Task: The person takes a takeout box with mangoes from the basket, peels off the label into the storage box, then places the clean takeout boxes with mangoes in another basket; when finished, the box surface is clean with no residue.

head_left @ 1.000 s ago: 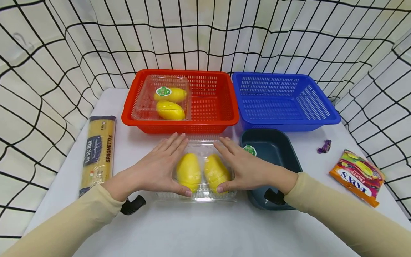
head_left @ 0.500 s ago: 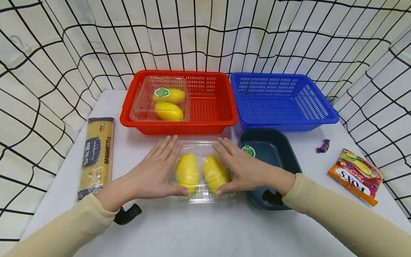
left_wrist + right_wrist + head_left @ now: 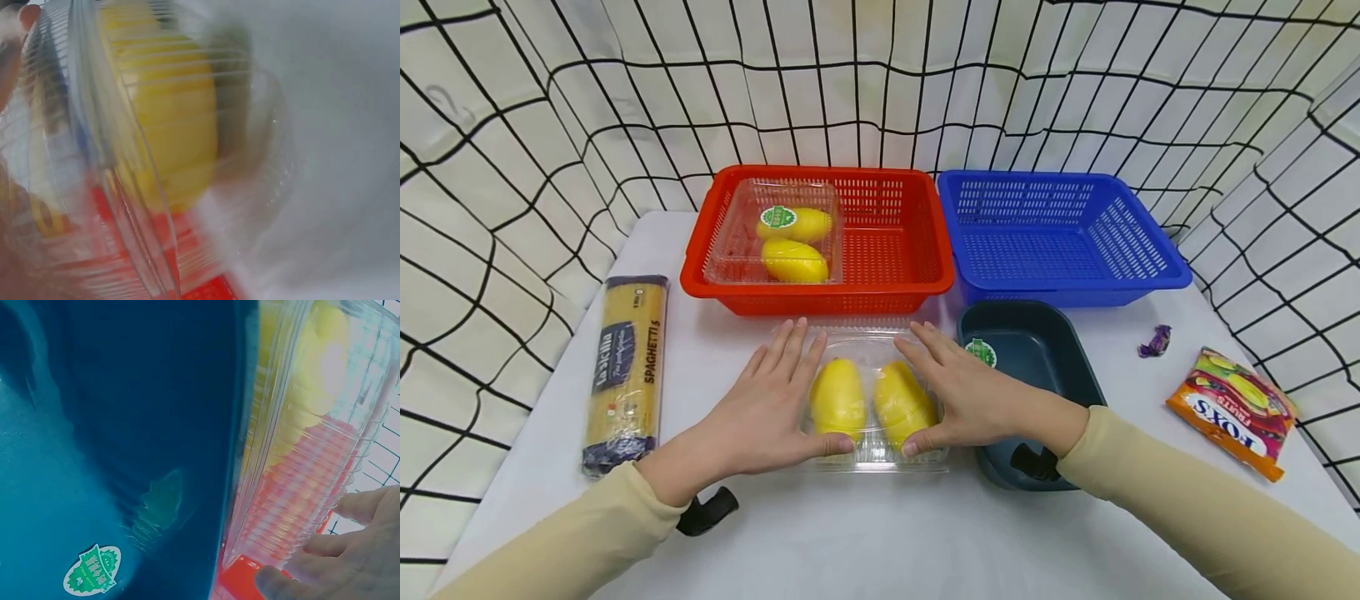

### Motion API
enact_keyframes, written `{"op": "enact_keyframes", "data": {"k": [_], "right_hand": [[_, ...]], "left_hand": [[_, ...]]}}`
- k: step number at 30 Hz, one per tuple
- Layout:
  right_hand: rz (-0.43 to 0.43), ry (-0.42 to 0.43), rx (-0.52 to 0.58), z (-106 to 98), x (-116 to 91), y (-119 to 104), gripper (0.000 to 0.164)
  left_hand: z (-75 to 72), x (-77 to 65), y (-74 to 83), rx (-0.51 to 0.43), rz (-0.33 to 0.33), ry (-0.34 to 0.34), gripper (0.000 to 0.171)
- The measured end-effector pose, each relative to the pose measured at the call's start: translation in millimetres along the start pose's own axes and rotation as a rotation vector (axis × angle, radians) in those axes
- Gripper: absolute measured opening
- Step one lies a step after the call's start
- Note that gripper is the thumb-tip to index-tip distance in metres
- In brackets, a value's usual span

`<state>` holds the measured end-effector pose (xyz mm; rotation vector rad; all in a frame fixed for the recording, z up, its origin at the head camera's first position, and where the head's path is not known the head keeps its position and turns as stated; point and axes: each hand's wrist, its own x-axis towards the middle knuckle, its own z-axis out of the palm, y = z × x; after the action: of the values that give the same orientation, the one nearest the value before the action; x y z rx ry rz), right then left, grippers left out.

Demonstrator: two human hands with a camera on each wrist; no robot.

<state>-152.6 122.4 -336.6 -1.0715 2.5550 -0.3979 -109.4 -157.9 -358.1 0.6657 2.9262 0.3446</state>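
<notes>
Clear plastic box (image 3: 872,461) of two yellow fruits (image 3: 837,400) on tabletop (image 3: 887,537), between spread left hand (image 3: 769,412) and spread right hand (image 3: 966,396); seems light, thin-walled, slick, easily dented; calls for cradling low along both sides

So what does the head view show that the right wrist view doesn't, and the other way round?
Only the head view: the left hand, spaghetti pack, blue basket, small purple wrapper and Fox's bag.

Only the right wrist view: a green patch inside the dark tray, probably its sticker reflected.

Both: that tray and sticker, the clear container, yellow fruit, red basket, right hand and black mesh.
</notes>
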Motion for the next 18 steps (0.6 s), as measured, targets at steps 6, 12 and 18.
{"op": "enact_keyframes", "data": {"k": [6, 12, 18], "right_hand": [[0.018, 0.008, -0.044, -3.0, 4.0, -1.6, 0.119], [0.030, -0.001, -0.050, -9.4, 14.1, -4.3, 0.114], [0.038, -0.052, -0.032, -11.6, 22.7, -3.5, 0.114]], "left_hand": [[0.4, 2.8, -4.1, 0.000, 0.037, 0.006, 0.126], [-0.4, 8.9, -14.1, -0.016, 0.086, -0.020, 0.131], [-6.4, 16.7, -27.9, -0.095, 0.145, -0.048, 0.133]]}}
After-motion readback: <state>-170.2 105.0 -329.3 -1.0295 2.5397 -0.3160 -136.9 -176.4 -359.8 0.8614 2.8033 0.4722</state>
